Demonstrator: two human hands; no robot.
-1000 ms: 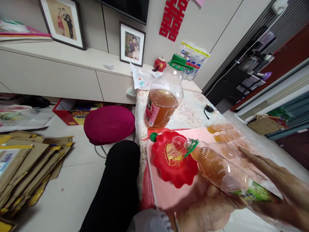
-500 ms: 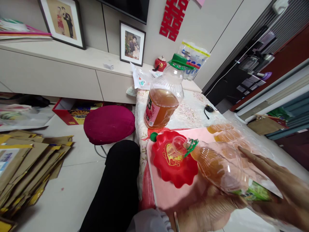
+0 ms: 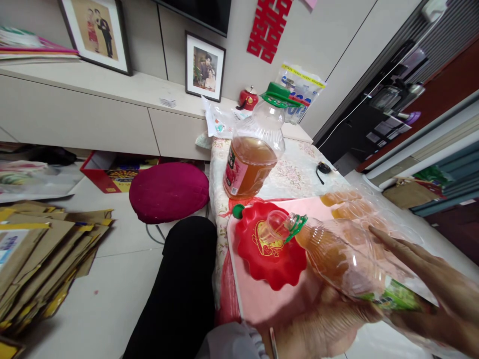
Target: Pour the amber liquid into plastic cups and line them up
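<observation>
A clear plastic bottle [image 3: 337, 249] with amber liquid and a green label is tipped on its side, its neck with a green ring pointing left. My left hand [image 3: 318, 321] is wrapped around the bottle from below. On the far side, my right hand [image 3: 422, 279] grips the bottle's base end, fingers stretched along it. The bottle's mouth meets a small clear cup [image 3: 276, 224] over a red scalloped plate [image 3: 277, 271]. A green cap [image 3: 238, 211] lies by the plate's rim. Behind the bottle are several clear cups [image 3: 348, 209] with amber liquid, partly hidden.
A large green-capped jug [image 3: 254, 164] of amber liquid stands at the table's left edge. A pink mat [image 3: 258, 304] lies under the plate. A black corded item [image 3: 324, 168] is farther back. Left of the table are a magenta stool [image 3: 168, 192] and flattened cardboard [image 3: 56, 259].
</observation>
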